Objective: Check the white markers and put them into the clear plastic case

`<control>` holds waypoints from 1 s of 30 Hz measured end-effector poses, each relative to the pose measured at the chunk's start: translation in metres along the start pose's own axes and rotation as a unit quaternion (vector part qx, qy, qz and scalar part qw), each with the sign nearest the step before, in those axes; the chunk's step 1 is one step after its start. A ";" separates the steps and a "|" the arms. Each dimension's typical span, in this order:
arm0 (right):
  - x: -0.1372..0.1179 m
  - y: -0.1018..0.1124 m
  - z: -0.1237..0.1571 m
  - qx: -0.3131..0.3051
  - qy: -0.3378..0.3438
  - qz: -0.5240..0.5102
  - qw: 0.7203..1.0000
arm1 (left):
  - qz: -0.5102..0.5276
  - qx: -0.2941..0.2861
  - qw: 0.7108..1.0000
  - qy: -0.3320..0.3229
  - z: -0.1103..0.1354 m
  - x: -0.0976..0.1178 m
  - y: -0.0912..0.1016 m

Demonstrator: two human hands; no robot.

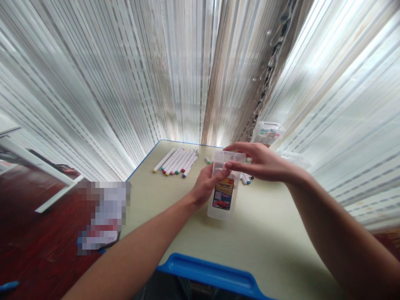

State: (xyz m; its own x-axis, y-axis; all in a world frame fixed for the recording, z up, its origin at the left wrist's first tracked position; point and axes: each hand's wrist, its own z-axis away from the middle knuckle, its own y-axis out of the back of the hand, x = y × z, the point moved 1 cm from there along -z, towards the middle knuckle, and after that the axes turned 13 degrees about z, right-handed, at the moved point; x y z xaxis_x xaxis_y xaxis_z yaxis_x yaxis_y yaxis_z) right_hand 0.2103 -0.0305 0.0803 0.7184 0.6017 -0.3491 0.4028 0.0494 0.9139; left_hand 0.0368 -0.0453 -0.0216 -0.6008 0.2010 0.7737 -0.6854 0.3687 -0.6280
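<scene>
Translucent plastic case: between both hands, over the middle of the pale table, its label facing the wearer; whether its base touched the tabletop was unclear.
Left hand: closed around the case's side, thumb across the front.
Right hand: thumb at the upper front, fingers parted from it and reaching behind the top; whether they gripped could not be told.
Left markers: out on the table, roughly side by side.
Right markers: also out, partly hidden behind the case and right hand.
Progress: the case was in hand, no markers showed inside it, and those visible on the table were yet unboxed.
</scene>
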 end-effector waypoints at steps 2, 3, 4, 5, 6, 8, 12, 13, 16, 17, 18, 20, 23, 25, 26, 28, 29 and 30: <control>0.001 0.001 0.000 -0.006 -0.002 -0.008 1.000 | 0.001 0.001 1.000 0.005 0.001 0.000 -0.001; 0.001 0.002 0.001 -0.011 -0.004 -0.013 1.000 | 0.002 0.001 1.000 0.006 0.001 0.000 -0.001; 0.002 0.002 0.001 -0.017 -0.007 -0.020 1.000 | 0.003 0.002 1.000 0.006 0.001 0.000 -0.002; 0.002 0.002 0.001 -0.021 -0.008 -0.027 0.999 | 0.003 0.004 1.000 0.006 0.002 0.000 -0.002; 0.003 0.003 0.000 -0.021 -0.008 -0.032 0.999 | 0.003 0.005 1.000 0.004 0.002 0.001 -0.003; 0.004 0.003 0.000 -0.017 -0.003 -0.039 0.999 | 0.003 0.007 1.000 0.003 0.002 0.001 -0.004; 0.005 0.003 0.000 -0.014 0.000 -0.049 0.999 | 0.002 0.004 1.000 0.004 0.002 0.002 -0.004; 0.005 0.003 0.000 -0.013 0.002 -0.050 0.999 | 0.001 0.003 1.000 0.004 0.001 0.002 -0.004; 0.005 0.004 0.001 -0.012 0.004 -0.049 0.999 | -0.003 0.003 1.000 0.002 0.001 0.001 -0.003; 0.005 0.004 0.001 -0.013 0.004 -0.049 0.999 | -0.004 0.004 1.000 0.001 0.001 0.001 -0.002; 0.005 0.004 0.001 -0.014 0.002 -0.048 0.999 | -0.005 0.005 1.000 0.000 0.000 0.001 -0.002; 0.005 0.005 0.001 -0.016 -0.004 -0.045 0.999 | -0.006 0.003 1.000 -0.003 0.000 0.000 -0.001; 0.005 0.005 0.001 -0.016 -0.009 -0.042 0.999 | -0.011 0.001 1.000 -0.003 -0.001 0.000 0.000; 0.005 0.005 0.001 -0.016 -0.007 -0.041 0.999 | -0.013 0.000 1.000 -0.005 -0.001 0.000 0.000; 0.005 0.005 0.001 -0.015 -0.005 -0.042 0.999 | -0.014 0.000 1.000 -0.007 -0.001 0.000 0.000; 0.005 0.005 0.001 -0.013 0.000 -0.043 0.999 | -0.017 0.000 1.000 -0.012 -0.001 0.000 -0.001; 0.005 0.005 0.001 -0.012 0.003 -0.044 0.999 | -0.019 -0.001 1.000 -0.014 -0.001 0.001 -0.001; 0.005 0.005 0.001 -0.010 0.004 -0.045 0.999 | -0.021 -0.002 1.000 -0.015 -0.001 0.001 -0.001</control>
State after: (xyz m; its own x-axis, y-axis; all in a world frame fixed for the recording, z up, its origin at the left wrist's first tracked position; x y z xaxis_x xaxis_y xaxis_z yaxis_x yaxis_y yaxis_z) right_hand 0.2167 -0.0280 0.0829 0.6753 0.6004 -0.4283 0.4536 0.1198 0.8831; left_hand 0.0373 -0.0449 -0.0200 -0.5847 0.1574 0.7959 -0.7082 0.3795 -0.5953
